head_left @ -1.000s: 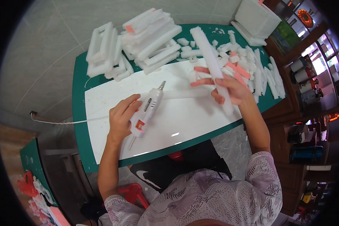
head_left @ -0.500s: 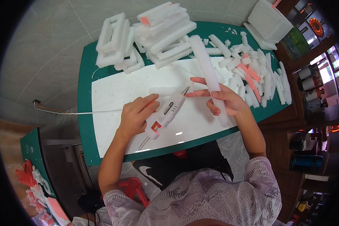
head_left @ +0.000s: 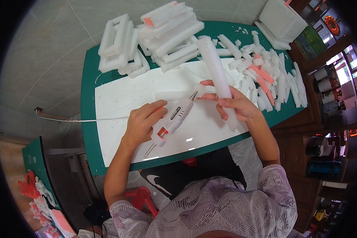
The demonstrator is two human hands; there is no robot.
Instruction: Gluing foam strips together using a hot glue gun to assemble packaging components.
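My left hand (head_left: pixel 144 120) is wrapped round the handle of a white glue gun (head_left: pixel 173 119), whose metal nozzle points up and right. A clear glue stick (head_left: pixel 150 150) sticks out of its back end. In my right hand (head_left: pixel 238 104) a long white foam strip (head_left: pixel 215 65) is held between thumb and fingers, tilted with its top leaning left. The right index and middle fingers reach left, close by the nozzle; a small whitish piece (head_left: pixel 198 89) shows there, too unclear to name. Behind the gun, another white foam strip (head_left: pixel 171 95) lies on the white board (head_left: pixel 119 101).
On the green table (head_left: pixel 89 85), foam frames (head_left: pixel 117 43) and a stack of foam blocks (head_left: pixel 170 29) stand at the back left. Loose white and pink foam pieces (head_left: pixel 261 79) pile up at the right. A white cord (head_left: pixel 83 119) runs from the wall to the left hand.
The foam strip in my right hand has turned slightly. The glue gun stays in my left hand, almost in the same place; the whole view has shifted a little.
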